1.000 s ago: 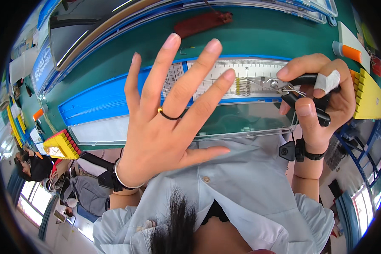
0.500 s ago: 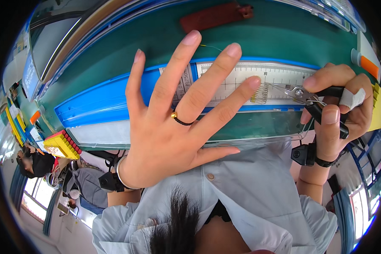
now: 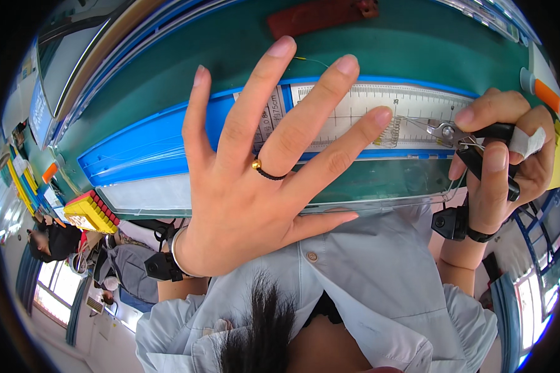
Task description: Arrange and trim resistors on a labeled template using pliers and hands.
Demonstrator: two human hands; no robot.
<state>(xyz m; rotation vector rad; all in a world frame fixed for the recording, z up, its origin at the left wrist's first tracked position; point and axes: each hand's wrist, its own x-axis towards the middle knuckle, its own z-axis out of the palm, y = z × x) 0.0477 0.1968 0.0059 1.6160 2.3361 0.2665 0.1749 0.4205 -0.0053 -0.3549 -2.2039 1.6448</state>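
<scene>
My left hand [image 3: 249, 168] is spread wide, palm down, over a long blue case [image 3: 149, 137]. Its index fingertip lies beside a small wire coil [image 3: 390, 132], perhaps touching it. Under the coil is a white card with ruler markings [image 3: 367, 102], set inside the case. My right hand [image 3: 501, 149], a finger wrapped in white tape, grips small pliers [image 3: 448, 132] with black handles. The slim metal jaws point left toward the coil; whether they pinch a wire is too fine to tell. Thin clear strands [image 3: 127, 161] run along the left part of the case.
A dark red slab-like object [image 3: 317, 18] lies on the green tabletop [image 3: 242, 53] beyond the case. A thin thread with a yellow end [image 3: 302, 58] rests past my fingers. The clear lid [image 3: 146, 196] lies on the near side, with a yellow-and-red block [image 3: 92, 212] at left.
My right hand and the pliers have shifted slightly right and down. My left index fingertip sits slightly farther right and up, with the hand still spread.
</scene>
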